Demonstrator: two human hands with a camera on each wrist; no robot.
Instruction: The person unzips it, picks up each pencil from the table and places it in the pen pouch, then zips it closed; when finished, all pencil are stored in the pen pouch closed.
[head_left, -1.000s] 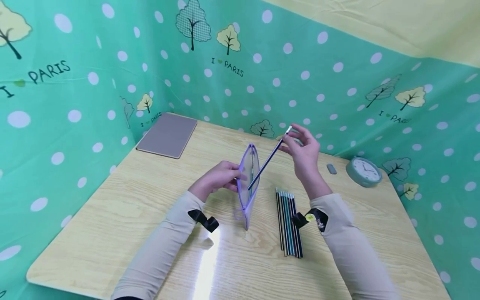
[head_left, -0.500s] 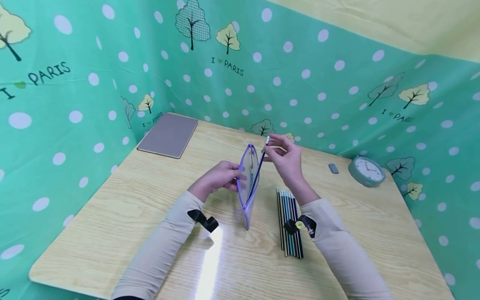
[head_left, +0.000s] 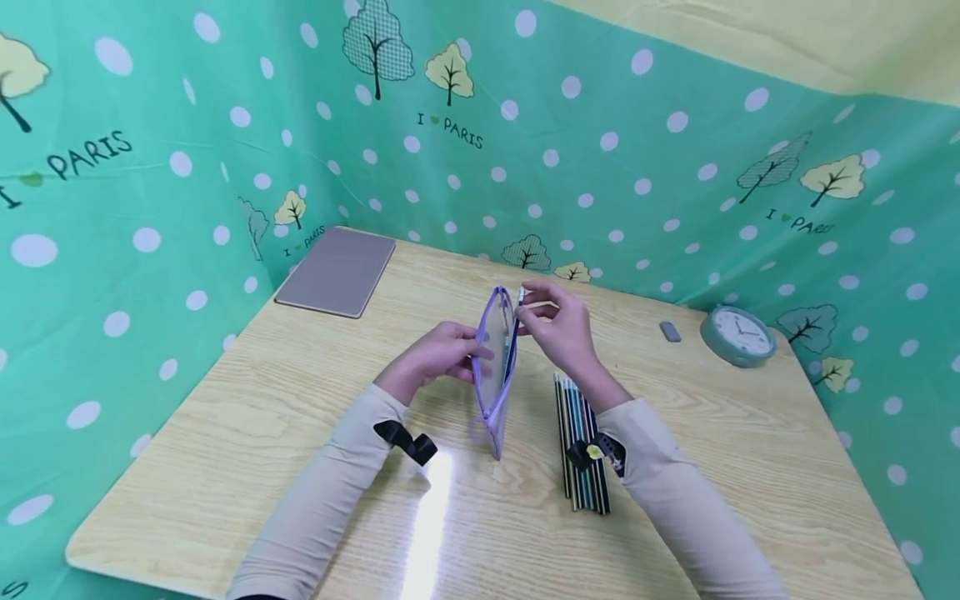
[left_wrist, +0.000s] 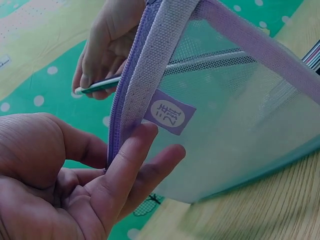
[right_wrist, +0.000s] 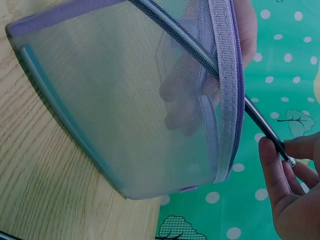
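Observation:
A purple-edged mesh pencil case [head_left: 491, 358] stands with its zipped mouth spread apart. My left hand [head_left: 442, 354] holds its left edge, thumb on one side and fingers on the other, as the left wrist view [left_wrist: 75, 175] shows. My right hand [head_left: 558, 325] pinches a dark pencil [right_wrist: 262, 122] near its white eraser end. Most of that pencil lies inside the case, seen through the mesh in the right wrist view. Another pencil [right_wrist: 70, 117] lies along the bottom of the case. Several pencils [head_left: 579, 450] lie side by side on the table below my right wrist.
A grey notebook [head_left: 337, 271] lies at the back left of the wooden table [head_left: 225, 433]. At the back right are a small grey eraser [head_left: 670, 332] and a round green clock [head_left: 738, 336]. A green patterned cloth [head_left: 420, 183] hangs behind.
My right hand has moved left and down, sliding the pencil from above the case's mouth to mostly inside it. My left hand stays in place on the case.

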